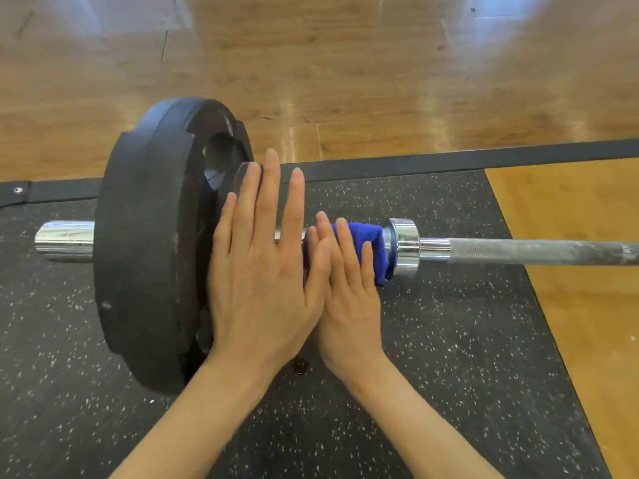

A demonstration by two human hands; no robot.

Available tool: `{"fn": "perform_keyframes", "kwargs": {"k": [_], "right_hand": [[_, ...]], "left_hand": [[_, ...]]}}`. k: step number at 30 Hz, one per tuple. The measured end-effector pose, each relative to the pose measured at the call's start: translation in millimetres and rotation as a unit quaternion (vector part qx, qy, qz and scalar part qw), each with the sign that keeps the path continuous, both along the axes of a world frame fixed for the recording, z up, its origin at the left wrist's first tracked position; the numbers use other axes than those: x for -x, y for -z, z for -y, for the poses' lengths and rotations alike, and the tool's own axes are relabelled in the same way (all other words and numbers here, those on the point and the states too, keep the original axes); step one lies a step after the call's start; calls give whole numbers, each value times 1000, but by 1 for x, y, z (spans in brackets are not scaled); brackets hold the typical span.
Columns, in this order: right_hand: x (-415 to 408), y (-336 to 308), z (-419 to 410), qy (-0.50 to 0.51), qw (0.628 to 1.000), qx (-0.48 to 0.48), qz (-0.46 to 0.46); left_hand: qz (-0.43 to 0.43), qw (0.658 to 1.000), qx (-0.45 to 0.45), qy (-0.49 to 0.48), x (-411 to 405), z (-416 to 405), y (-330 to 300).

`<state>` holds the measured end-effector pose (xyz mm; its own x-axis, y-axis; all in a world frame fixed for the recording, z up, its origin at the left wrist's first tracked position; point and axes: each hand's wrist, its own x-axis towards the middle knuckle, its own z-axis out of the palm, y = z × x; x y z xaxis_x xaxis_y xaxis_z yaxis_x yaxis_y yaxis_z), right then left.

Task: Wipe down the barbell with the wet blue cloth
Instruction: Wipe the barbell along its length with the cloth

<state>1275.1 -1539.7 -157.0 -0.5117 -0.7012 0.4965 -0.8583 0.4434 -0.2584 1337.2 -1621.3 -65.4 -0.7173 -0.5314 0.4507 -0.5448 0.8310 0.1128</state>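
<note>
Because the barbell (518,250) lies crosswise on the speckled rubber mat (449,340), its long axis running left to right, the wipe has to travel sideways along it. The blue cloth (366,247) wraps the chrome sleeve between weight plate (145,243) and collar (404,245), under the right hand (349,299), whose straight fingers press it. The left hand (262,271) lies flat, fingers spread, against the plate, gripping nothing

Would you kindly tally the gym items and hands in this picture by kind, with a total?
Barbell: 1
Weight plates: 2, a large plate and a small plate beside it
Blue cloth: 1, wrapped on the sleeve
Hands: 2, left hand flat against the plates, right hand on the cloth
Total: 6
</note>
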Motion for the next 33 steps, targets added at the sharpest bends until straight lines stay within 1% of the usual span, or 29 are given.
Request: {"fn": "perform_keyframes", "kwargs": {"k": [2,5,8,12,16,18,21,23,25,26,28,29,31,33], "right_hand": [[12,8,-10,-8,1000,-16,-25],[11,20,-19,13,1000,-6,-28],[14,22,-2,26,1000,10,1],[34,-8,26,59,998,18,12],[68,-43,61,116,993,3,19],[68,-44,62,124,992,-16,14],[46,-26,37,93,994,-49,-17],[43,-26,28,81,995,-61,-10],[59,-40,47,98,994,-57,1],[70,-49,61,103,992,-76,11],[85,-62,75,98,983,-149,43],[83,-60,74,104,982,-154,40],[65,-53,57,116,987,-113,18],[38,-45,34,116,986,-113,32]], "left_hand": [[5,1000,6,3,8,8,-1],[9,1000,10,-4,19,19,-2],[17,999,19,-24,30,30,-1],[37,999,24,-27,39,41,-1],[56,998,21,-26,41,44,-2],[59,998,23,-23,40,43,-1],[54,998,30,-18,38,43,1],[48,998,25,-16,36,41,1],[44,999,19,-10,33,38,1],[46,999,18,-8,30,36,2],[52,999,14,-3,25,32,3],[50,999,9,1,23,31,3],[38,999,-2,0,19,27,2],[23,1000,-20,1,16,23,2]]}}
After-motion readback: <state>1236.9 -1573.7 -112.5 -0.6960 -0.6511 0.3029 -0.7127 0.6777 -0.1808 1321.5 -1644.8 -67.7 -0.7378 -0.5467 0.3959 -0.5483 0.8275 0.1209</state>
